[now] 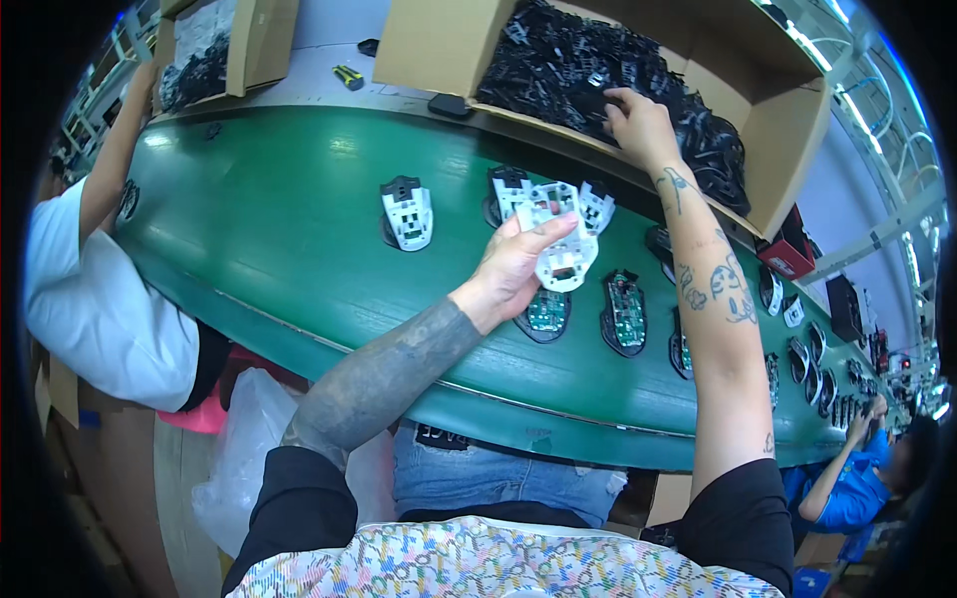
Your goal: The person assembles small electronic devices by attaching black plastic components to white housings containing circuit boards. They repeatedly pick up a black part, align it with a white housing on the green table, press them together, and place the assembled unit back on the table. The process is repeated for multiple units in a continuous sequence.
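My left hand (503, 269) grips a white plastic frame (560, 239), which looks like an inner part of a computer mouse. The thumb lies on top of it, above the green work surface. My right hand (643, 125) is stretched out over the front edge of a large cardboard box; its fingers are bent and apart, with nothing visible between them. Inside the box lies a heap of small black plastic parts (568, 70). Just behind the white frame are two more black-and-white mouse assemblies, one partly covered. Mouse bases with green circuit boards (625, 314) sit nearer to me.
A black-and-white mouse assembly (407, 214) stands alone to the left on the green conveyor belt (299, 219). Several more units line the belt at right. A yellow-black cutter (348, 77) lies behind. People work at both ends, one reaching to another box (261, 45).
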A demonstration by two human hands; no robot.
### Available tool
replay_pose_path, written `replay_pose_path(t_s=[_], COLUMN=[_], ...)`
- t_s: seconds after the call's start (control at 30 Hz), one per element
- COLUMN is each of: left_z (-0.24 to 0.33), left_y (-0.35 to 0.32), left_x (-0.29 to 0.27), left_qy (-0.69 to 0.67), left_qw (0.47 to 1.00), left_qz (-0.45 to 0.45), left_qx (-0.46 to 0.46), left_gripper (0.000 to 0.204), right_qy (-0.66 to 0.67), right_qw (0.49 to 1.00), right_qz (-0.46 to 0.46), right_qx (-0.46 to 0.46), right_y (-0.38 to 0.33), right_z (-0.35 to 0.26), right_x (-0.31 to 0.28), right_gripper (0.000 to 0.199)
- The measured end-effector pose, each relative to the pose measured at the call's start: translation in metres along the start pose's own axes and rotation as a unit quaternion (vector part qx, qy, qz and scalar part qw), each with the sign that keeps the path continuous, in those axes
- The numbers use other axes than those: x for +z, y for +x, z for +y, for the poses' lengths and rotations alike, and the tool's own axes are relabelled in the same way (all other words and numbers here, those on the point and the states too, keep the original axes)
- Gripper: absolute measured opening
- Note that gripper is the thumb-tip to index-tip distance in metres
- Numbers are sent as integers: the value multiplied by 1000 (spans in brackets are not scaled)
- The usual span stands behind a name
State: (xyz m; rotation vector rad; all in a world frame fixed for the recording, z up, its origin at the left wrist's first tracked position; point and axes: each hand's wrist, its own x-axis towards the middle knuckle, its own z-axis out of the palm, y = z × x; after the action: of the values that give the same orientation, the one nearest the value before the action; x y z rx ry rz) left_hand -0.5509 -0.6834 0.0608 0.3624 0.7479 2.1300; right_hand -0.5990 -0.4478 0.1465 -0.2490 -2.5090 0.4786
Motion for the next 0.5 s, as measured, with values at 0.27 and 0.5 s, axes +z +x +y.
replay_pose_path(t_s=[0.27,0.5], left_z=[5,-10], left_y=[-10,-16], left_x=[-20,-13], left_qy=[45,61], left_qw=[998,995], left_qz=[-33,-73], left_qx=[-3,-29], left_gripper=[45,48], right_qy=[524,588], right_qw=[831,783], right_qz=[-118,-114], right_qx=[144,170], right_y=[-111,-198], right_z=[-28,-42], right_x=[-31,-31], right_gripper=[30,17])
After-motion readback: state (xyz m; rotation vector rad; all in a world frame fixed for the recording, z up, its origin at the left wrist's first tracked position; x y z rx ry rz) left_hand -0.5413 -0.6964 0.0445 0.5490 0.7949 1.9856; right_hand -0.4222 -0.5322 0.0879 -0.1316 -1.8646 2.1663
